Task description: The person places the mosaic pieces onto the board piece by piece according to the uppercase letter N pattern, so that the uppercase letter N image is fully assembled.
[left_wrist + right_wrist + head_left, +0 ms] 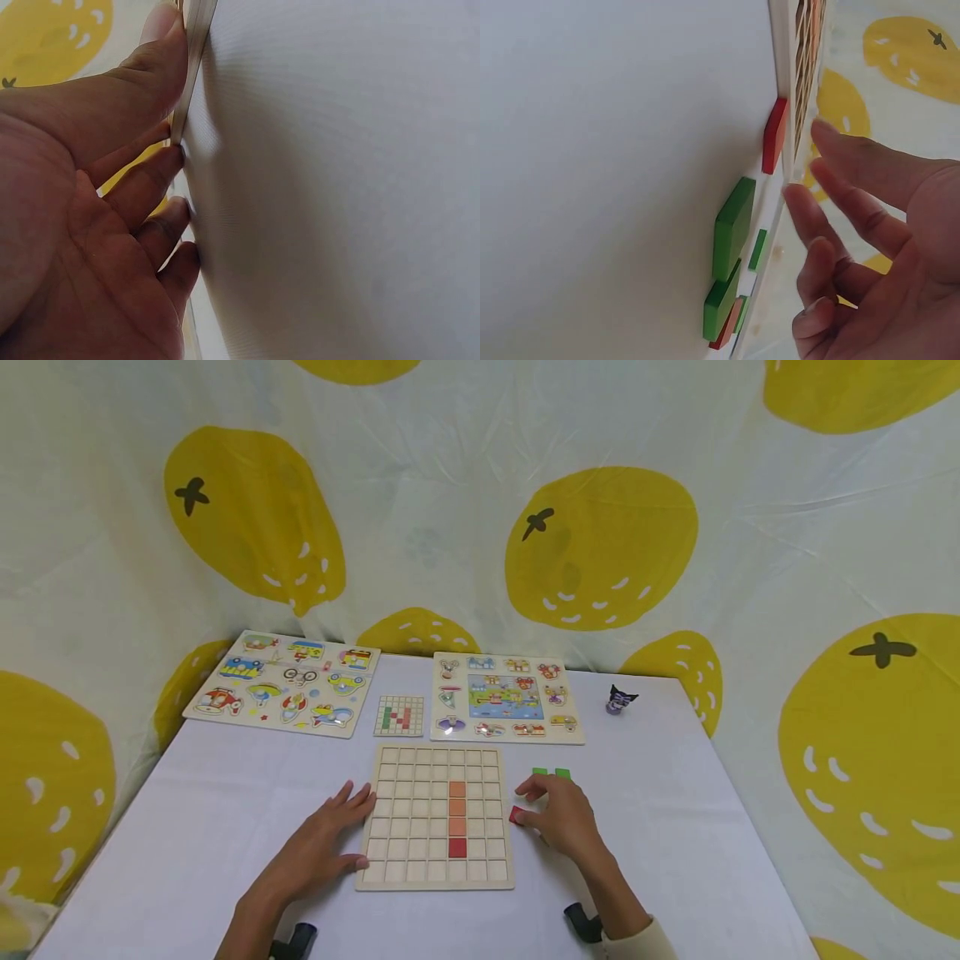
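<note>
A wooden grid board [405, 827] lies on the white table, with a column of orange tiles [457, 807] above one red tile [457, 847] in its cells. My left hand [318, 843] rests at the board's left edge, fingers extended; in the left wrist view its thumb [161, 60] touches the rim. Right of the board, my right hand [561, 817] hovers over a loose red tile [775, 139], thumb and fingers apart and nothing gripped. Green tiles [735, 229] and another red tile [726, 328] lie near it, partly hidden by the hand in the head view.
Behind the board stand a small pattern card [399, 716], a vehicle puzzle [281, 681] and a second picture puzzle [507, 697]. A small dark figurine [619, 700] is at the back right. A fruit-print curtain [450, 527] hangs behind the table.
</note>
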{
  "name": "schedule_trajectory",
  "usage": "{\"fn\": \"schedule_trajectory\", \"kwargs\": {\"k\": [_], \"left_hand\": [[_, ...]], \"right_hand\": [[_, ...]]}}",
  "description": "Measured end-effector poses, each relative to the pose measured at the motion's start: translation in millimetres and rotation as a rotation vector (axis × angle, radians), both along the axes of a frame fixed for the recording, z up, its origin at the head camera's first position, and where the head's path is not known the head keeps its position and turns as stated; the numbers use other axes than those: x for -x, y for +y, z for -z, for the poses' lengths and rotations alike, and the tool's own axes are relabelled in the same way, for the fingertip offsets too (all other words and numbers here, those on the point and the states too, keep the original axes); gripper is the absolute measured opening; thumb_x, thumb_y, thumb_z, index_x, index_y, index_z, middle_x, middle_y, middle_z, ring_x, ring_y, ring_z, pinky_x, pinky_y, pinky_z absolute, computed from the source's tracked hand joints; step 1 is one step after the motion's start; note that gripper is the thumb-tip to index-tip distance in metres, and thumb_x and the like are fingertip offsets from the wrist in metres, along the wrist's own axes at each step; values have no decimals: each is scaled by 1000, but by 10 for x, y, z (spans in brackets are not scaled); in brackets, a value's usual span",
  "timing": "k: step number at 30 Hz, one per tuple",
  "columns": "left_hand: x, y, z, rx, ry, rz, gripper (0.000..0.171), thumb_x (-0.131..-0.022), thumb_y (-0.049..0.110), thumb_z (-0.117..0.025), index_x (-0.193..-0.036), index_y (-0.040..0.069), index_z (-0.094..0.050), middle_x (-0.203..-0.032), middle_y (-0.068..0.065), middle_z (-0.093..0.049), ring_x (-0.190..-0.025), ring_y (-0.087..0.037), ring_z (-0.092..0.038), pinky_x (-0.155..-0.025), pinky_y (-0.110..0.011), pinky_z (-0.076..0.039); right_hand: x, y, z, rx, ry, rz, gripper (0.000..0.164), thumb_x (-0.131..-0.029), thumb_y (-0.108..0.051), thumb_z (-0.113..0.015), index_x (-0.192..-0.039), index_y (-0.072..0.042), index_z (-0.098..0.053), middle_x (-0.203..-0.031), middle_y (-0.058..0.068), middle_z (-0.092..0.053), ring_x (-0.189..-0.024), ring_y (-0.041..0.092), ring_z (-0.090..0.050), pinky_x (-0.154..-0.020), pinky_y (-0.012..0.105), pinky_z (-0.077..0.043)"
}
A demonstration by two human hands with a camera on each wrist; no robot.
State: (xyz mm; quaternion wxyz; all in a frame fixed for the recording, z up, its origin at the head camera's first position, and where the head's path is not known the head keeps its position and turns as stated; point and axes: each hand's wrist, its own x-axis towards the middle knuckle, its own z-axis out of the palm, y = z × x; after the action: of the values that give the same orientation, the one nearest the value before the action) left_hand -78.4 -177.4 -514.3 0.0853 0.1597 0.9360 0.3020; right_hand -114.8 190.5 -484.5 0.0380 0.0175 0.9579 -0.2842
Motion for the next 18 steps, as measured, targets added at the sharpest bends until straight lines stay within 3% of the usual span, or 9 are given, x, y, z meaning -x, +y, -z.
{"fn": "schedule_trajectory", "kwargs": {"k": [6, 12, 18], "left_hand": [[0, -7, 8, -6, 5, 5, 93, -71, 27, -88, -152, 15, -42, -162, 0, -33, -154, -34, -18, -120, -60, -24], [0, -2, 10, -7, 10, 3, 92, -71, 26, -88, -151, 15, -43, -162, 0, -33, -154, -34, -19, -120, -60, -23], [0, 7, -3, 0, 13, 4, 92, -72, 27, -88, -151, 14, -43, -161, -1, -34, -154, -35, -19, -120, -60, -24]], "right_hand": [[4, -5, 52, -32, -54, 12, 26, -73, -19, -89, -95, -22, -75, -83, -4, -65, -82, 16, -54, -64, 28, -42], [11, -27, 81, -49, -47, 2, 19, -74, -19, -88, -84, -20, -73, -79, -3, -64, -75, 14, -52, -63, 28, -41], [6, -47, 60, -46, -31, 5, 21, -72, -15, -88, -80, -20, -69, -73, -5, -60, -71, 14, -51, -59, 28, -39]]}}
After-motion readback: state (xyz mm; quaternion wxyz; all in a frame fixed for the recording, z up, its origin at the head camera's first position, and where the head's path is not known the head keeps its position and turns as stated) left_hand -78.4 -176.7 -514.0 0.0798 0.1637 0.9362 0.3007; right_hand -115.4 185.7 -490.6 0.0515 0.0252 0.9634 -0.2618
